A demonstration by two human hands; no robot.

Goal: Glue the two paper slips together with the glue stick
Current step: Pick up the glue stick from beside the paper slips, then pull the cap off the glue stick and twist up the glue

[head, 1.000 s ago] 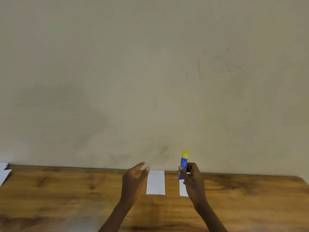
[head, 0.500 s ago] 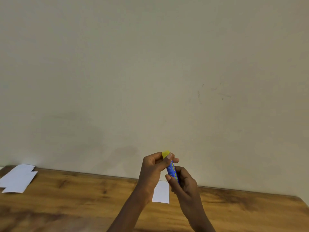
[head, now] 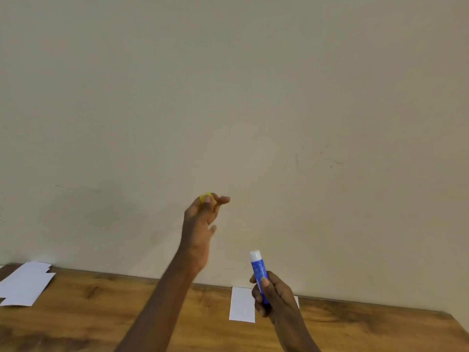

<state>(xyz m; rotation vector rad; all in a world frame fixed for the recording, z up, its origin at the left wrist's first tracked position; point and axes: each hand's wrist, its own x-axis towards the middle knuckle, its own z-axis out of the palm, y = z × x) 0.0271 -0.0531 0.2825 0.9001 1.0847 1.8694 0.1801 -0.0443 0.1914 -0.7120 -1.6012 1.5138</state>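
Note:
My right hand [head: 275,299] grips the blue glue stick [head: 258,271] upright, its white tip uncovered. My left hand [head: 200,224] is raised in front of the wall and pinches the yellow cap [head: 206,196] between thumb and fingers. One white paper slip [head: 242,304] lies flat on the wooden table [head: 101,321] just left of my right hand. A second slip [head: 296,301] shows only as a thin white edge behind that hand.
A small pile of white paper slips [head: 25,284] lies at the table's far left, near the wall. The beige wall [head: 228,110] rises right behind the table's back edge.
The cap has come off the glue stick. My left hand lifted up and left with the cap, while my right hand moved down and right with the stick.

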